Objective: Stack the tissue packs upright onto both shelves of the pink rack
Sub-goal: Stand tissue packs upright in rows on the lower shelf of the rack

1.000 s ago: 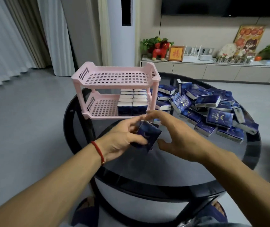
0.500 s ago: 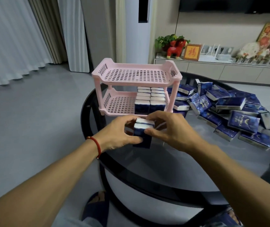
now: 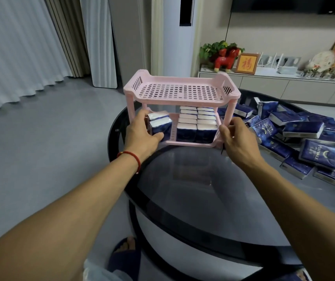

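Note:
A pink two-shelf rack (image 3: 180, 92) stands on a round dark glass table (image 3: 193, 191). Its top shelf holds nothing. On the right half of the lower shelf, several dark blue tissue packs (image 3: 196, 123) stand upright in two rows. My left hand (image 3: 142, 136) grips two upright packs (image 3: 159, 124) and holds them at the left front of the lower shelf. My right hand (image 3: 236, 138) rests against the rack's right front post and lower shelf edge, holding no pack.
A heap of loose blue tissue packs (image 3: 296, 136) lies on the table right of the rack. A low white cabinet (image 3: 284, 88) with ornaments runs along the back wall. Curtains (image 3: 20, 47) hang at the left. The table's near rim (image 3: 182, 236) is close to my body.
Both hands carried the two packs forward from the table front to the rack. The left hand now holds them alone at the lower shelf; the right hand moved to the rack's right side.

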Demonstrator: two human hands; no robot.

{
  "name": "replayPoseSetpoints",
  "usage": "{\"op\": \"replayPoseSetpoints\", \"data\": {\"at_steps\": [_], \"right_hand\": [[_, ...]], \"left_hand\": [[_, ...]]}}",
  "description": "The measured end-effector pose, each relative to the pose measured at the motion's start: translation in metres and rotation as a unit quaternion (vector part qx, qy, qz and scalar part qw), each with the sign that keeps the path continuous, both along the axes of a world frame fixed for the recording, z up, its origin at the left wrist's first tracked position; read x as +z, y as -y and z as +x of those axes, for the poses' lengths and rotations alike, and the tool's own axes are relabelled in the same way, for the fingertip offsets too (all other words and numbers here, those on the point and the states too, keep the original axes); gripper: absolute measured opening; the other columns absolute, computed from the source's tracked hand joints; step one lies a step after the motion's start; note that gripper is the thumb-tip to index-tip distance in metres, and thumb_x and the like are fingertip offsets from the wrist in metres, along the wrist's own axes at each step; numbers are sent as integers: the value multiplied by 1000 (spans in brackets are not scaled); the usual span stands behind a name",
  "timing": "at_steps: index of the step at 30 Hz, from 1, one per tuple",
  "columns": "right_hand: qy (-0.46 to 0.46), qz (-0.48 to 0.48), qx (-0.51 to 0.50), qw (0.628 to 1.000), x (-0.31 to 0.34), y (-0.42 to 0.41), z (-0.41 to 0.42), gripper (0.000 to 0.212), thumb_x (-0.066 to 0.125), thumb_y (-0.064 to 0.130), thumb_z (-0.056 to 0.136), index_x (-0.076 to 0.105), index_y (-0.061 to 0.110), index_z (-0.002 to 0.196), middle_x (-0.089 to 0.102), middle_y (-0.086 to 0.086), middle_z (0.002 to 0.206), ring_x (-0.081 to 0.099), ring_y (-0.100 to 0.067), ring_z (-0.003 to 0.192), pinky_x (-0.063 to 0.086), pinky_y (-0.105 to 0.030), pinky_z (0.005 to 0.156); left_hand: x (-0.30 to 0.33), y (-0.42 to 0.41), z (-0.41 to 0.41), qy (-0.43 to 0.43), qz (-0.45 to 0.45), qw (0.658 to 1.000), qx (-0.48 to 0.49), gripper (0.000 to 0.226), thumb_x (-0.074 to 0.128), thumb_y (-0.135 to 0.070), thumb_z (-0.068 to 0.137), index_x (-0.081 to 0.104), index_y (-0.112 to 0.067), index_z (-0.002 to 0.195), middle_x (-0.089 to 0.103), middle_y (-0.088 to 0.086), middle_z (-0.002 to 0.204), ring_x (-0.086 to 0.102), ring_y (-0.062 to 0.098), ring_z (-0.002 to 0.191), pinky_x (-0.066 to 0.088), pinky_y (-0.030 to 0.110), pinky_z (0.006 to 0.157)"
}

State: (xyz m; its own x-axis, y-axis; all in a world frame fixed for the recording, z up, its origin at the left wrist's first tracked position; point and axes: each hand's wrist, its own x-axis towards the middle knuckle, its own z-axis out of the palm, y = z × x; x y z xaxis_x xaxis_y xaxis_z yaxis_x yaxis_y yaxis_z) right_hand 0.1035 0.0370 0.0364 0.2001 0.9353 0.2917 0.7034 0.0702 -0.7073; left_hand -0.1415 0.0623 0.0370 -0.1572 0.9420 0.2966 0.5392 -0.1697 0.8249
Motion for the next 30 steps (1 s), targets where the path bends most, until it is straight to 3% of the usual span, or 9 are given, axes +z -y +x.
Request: {"op": "replayPoseSetpoints", "data": {"at_steps": [5, 7, 9, 12, 14, 18, 23, 27, 30], "right_hand": [[21, 9, -28, 999, -1, -9, 0, 22, 41, 30, 107, 51, 11, 109, 65, -8, 94, 63, -34, 81, 55, -54, 72], [28, 11, -38, 999, -1, -9, 2, 21, 41, 31, 106, 52, 13, 109, 66, -11, 97, 63, -37, 83, 55, -56, 74], [30, 11, -37, 999, -2, -8, 8, 19, 42, 31, 105, 52, 15, 106, 67, -9, 95, 63, -37, 83, 55, -58, 75], [37, 3, -22, 999, 0, -2, 16, 16, 46, 28, 105, 56, 15, 106, 64, 3, 89, 64, -30, 84, 55, -54, 78], [42, 7, -8, 999, 0, 1, 19, 15, 47, 25, 105, 57, 14, 107, 62, 8, 86, 63, -28, 87, 54, -50, 79], [38, 10, 7, 999, -2, 1, 24, 13, 47, 25, 105, 55, 17, 109, 63, 1, 94, 63, -30, 90, 53, -50, 80], [14, 5, 21, 1000, -3, 1, 25, 11, 48, 28, 105, 53, 21, 110, 67, -4, 102, 65, -31, 93, 55, -58, 84], [19, 11, 24, 999, -5, 0, 28, 14, 48, 28, 105, 53, 16, 109, 68, -7, 107, 64, -33, 95, 53, -57, 85], [21, 10, 27, 999, -6, -1, 29, 16, 48, 29, 105, 54, 14, 110, 68, -9, 108, 64, -33, 93, 54, -56, 84]], "left_hand": [[-11, -30, 33, 20, -12, 998, 50, 55, 77, -3, 83, 50, -19, 128, 62, 3, 129, 59, 21, 121, 51, 36, 105], [-11, -42, 40, 21, -30, 998, 60, 51, 75, -3, 83, 52, -16, 126, 63, 7, 127, 60, 24, 120, 51, 37, 103], [-9, -53, 43, 20, -53, 997, 61, 48, 71, 0, 84, 54, -12, 128, 64, 10, 125, 60, 27, 118, 49, 35, 100], [-11, -63, 47, 102, -115, 987, 41, 51, 65, 5, 86, 54, -15, 131, 64, 4, 126, 59, 22, 116, 49, 29, 96], [-15, -71, 49, 107, -117, 987, 15, 55, 67, 3, 87, 53, -18, 135, 63, 4, 131, 59, 25, 121, 51, 34, 99], [-17, -83, 45, 59, -132, 989, -19, 62, 69, -1, 89, 49, -22, 144, 59, 4, 140, 56, 27, 128, 48, 47, 109], [-26, -86, 43, -37, -122, 992, -7, 44, 64, -2, 89, 61, -23, 128, 70, 5, 121, 64, 29, 112, 53, 46, 102], [-25, -89, 46, -111, -114, 987, 25, 9, 60, -18, 96, 65, -18, 103, 72, 8, 109, 65, 30, 98, 54, 39, 90], [-25, -92, 47, -101, -114, 988, 34, 15, 57, -26, 97, 61, -22, 83, 73, 11, 102, 65, 30, 88, 53, 35, 79]]}}
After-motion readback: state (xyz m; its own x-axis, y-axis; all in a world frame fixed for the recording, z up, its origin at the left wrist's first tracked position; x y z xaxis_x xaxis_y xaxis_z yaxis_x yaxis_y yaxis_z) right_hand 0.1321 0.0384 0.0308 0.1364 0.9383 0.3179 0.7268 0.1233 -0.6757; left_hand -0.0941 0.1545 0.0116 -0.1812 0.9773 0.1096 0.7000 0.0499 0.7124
